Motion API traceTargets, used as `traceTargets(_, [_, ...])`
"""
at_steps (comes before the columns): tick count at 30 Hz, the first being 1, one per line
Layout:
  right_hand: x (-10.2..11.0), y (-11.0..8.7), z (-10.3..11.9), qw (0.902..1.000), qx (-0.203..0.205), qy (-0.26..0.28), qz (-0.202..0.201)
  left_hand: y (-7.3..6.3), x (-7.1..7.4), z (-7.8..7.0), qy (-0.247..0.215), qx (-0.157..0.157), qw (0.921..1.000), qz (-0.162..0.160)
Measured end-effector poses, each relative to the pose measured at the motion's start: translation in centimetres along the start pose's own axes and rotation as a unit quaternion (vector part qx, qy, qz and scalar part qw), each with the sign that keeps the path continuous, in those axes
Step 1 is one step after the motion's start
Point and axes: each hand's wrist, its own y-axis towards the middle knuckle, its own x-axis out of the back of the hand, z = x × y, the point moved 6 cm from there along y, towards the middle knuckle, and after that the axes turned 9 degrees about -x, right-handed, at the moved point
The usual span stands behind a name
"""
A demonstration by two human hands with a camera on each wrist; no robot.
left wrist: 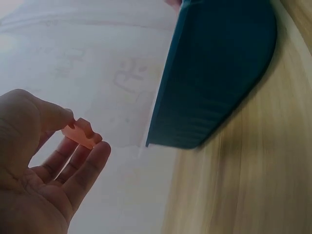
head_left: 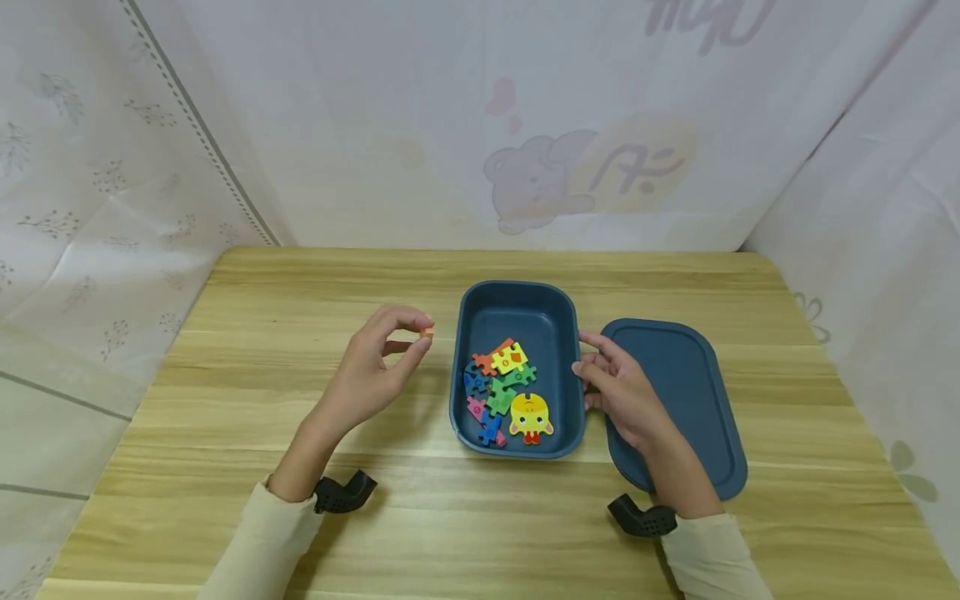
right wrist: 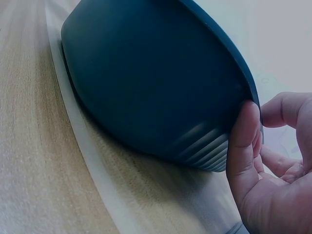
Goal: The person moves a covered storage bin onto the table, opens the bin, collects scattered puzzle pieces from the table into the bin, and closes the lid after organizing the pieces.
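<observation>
My left hand (head_left: 378, 357) pinches a small orange puzzle piece (left wrist: 83, 133) between thumb and fingertips, raised to the left of a dark blue box (head_left: 517, 323). At the box's right side, my right hand (head_left: 626, 390) grips the rim, with the thumb at the edge and fingers against the outer wall. Inside the open box lie several coloured puzzle pieces, among them a yellow one (head_left: 508, 357), a green one (head_left: 501, 398) and a blue one (head_left: 491, 429). A yellow animal-head piece (head_left: 531, 415) rests near the front right corner inside.
A dark blue lid (head_left: 693, 392) lies flat on the wooden table (head_left: 480, 533), right of the box and partly under my right hand and wrist. Printed curtains (head_left: 375, 125) hang behind the table and at both sides. Each wrist wears a black mount (head_left: 345, 492).
</observation>
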Motion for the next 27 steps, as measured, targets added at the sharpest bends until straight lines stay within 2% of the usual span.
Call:
traceTargets(7, [0.1,0.1,0.0,1.0000,-0.004,0.001,-0.003,0.4,-1.4,-0.6,0.011,-0.020,0.9995,0.020])
traceTargets(16, [0.0,0.1,0.0,1.0000,0.000,0.004,0.003,0.7,-1.8,-1.2,0.046,-0.057,0.9968,0.033])
traceTargets(23, [0.1,0.0,0.0,1.0000,0.001,0.004,0.002,0.7,-2.7,-1.8,0.131,-0.106,0.9844,0.052])
traceTargets(27, [0.1,0.1,0.0,1.0000,-0.002,0.002,0.002,0.7,-3.0,-2.1,0.154,-0.120,0.9792,0.055])
